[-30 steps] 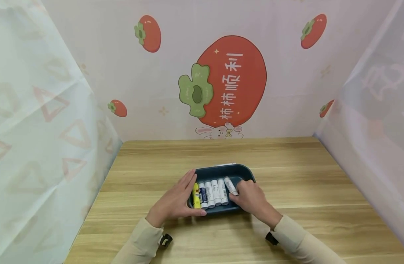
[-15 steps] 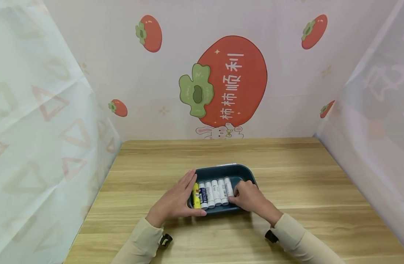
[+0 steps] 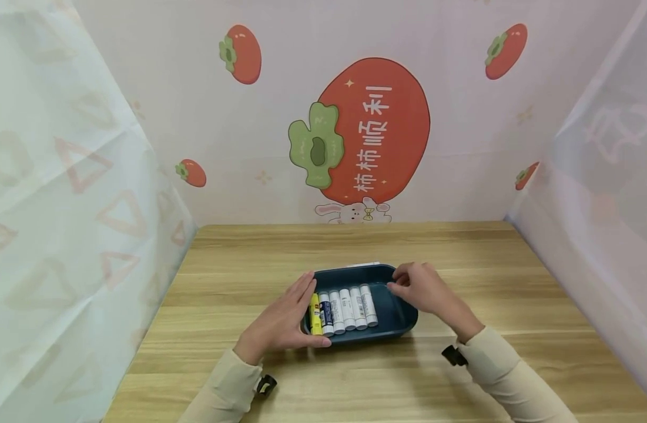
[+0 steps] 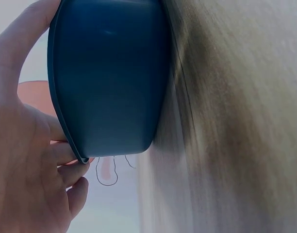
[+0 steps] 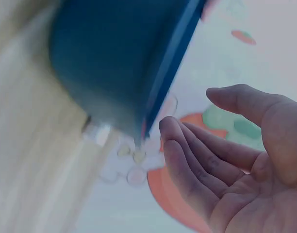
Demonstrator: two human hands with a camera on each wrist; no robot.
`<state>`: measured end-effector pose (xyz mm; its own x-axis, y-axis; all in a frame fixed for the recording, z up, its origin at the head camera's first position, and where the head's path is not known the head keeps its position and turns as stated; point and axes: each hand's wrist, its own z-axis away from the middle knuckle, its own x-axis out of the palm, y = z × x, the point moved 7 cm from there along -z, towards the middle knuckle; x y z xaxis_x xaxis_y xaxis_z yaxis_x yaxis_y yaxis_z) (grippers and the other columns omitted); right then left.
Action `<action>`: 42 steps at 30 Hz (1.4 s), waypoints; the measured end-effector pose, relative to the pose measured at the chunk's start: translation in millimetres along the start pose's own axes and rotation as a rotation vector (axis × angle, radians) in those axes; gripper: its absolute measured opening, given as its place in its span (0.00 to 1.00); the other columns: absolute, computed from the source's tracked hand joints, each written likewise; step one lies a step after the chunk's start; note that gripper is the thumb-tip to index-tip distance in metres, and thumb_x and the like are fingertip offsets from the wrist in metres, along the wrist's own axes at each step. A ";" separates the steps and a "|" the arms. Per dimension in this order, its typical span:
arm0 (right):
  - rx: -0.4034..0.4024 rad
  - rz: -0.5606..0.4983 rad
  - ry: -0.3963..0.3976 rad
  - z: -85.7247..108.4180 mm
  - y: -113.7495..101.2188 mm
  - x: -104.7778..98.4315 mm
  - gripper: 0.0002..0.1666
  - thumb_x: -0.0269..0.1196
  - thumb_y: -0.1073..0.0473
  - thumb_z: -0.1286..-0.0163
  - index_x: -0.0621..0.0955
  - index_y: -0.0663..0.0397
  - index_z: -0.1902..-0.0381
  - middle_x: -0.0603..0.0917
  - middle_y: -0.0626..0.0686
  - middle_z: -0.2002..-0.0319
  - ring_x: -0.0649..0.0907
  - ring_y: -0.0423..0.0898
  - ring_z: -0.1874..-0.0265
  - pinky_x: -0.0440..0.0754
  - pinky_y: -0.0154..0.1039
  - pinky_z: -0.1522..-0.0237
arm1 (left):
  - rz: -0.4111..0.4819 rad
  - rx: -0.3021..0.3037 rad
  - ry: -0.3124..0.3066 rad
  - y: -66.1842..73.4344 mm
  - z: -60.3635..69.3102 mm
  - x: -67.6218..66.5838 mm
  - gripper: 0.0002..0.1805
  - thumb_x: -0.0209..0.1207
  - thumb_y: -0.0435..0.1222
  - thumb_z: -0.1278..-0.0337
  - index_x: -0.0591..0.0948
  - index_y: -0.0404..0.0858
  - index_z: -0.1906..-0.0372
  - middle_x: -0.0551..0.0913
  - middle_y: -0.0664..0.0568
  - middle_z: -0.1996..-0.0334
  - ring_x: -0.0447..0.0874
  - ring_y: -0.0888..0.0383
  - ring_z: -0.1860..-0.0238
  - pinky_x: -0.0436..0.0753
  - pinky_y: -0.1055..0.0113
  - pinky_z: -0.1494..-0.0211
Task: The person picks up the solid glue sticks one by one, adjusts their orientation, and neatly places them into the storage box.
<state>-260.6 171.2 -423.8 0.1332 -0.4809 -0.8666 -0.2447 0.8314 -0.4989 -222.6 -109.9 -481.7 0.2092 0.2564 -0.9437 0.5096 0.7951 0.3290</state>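
A dark blue tray [image 3: 396, 314] sits on the table, with several glue sticks lying side by side in its left and middle part. From the left they run from a yellow glue stick [image 3: 315, 315] and a navy-labelled one [image 3: 327, 317] to white ones, the last a white glue stick [image 3: 369, 305]. My left hand [image 3: 282, 320] holds the tray's left end, thumb along the near rim and fingers at the far rim. Over the tray's far right corner is my right hand [image 3: 422, 289], its fingers loosely bent and nothing between them; the right wrist view shows it apart from the rim.
Behind the tray a white flat item [image 3: 364, 264] peeks out, mostly hidden. The wooden table [image 3: 238, 258] is bounded by a printed back cloth [image 3: 450, 194] and cloth sides to the left and right.
The last white glue stick, earlier slanted in my right hand, now lies beside the others. My right hand has let go and moved up and right. The left hand stays put.
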 end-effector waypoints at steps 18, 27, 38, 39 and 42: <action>-0.054 0.052 0.056 -24.6 45.2 -35.4 0.17 0.66 0.59 0.26 0.86 0.70 0.50 0.92 0.62 0.59 0.91 0.55 0.58 0.91 0.54 0.51 | 0.025 0.010 0.004 1.1 10.8 2.9 0.74 0.61 0.80 0.52 0.46 0.36 0.13 0.36 0.49 0.11 0.39 0.49 0.11 0.59 0.48 0.13; -0.142 0.139 -0.030 -35.6 49.6 -19.1 0.22 0.70 0.58 0.28 0.83 0.70 0.43 0.90 0.67 0.49 0.90 0.59 0.51 0.89 0.57 0.44 | 0.003 0.003 0.006 -1.5 25.2 1.7 0.74 0.59 0.80 0.51 0.46 0.36 0.13 0.35 0.50 0.12 0.39 0.49 0.11 0.59 0.48 0.13; -0.214 0.223 -0.126 -56.4 45.6 1.3 0.25 0.73 0.58 0.31 0.84 0.67 0.41 0.89 0.65 0.45 0.89 0.59 0.47 0.88 0.56 0.41 | -0.017 0.007 0.063 -7.1 46.6 -2.5 0.75 0.60 0.80 0.52 0.48 0.34 0.14 0.39 0.47 0.12 0.44 0.46 0.12 0.63 0.46 0.15; -0.222 0.225 -0.140 -58.4 45.4 3.5 0.26 0.73 0.58 0.31 0.84 0.67 0.40 0.89 0.65 0.44 0.88 0.59 0.46 0.88 0.56 0.40 | -0.020 0.008 0.070 -7.7 48.5 -2.6 0.75 0.60 0.80 0.52 0.48 0.34 0.14 0.39 0.46 0.12 0.44 0.46 0.12 0.63 0.46 0.15; -0.240 0.229 -0.182 -64.3 45.6 11.1 0.26 0.73 0.59 0.31 0.83 0.67 0.39 0.88 0.64 0.42 0.88 0.59 0.44 0.88 0.55 0.39 | -0.028 0.007 0.085 -9.0 55.0 -3.5 0.74 0.59 0.81 0.52 0.49 0.33 0.14 0.41 0.45 0.12 0.46 0.45 0.12 0.64 0.46 0.16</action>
<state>-332.0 185.9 -455.8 0.2121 -0.2144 -0.9534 -0.5033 0.8123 -0.2946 -182.0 -148.2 -479.4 0.1234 0.2797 -0.9521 0.5199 0.7990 0.3021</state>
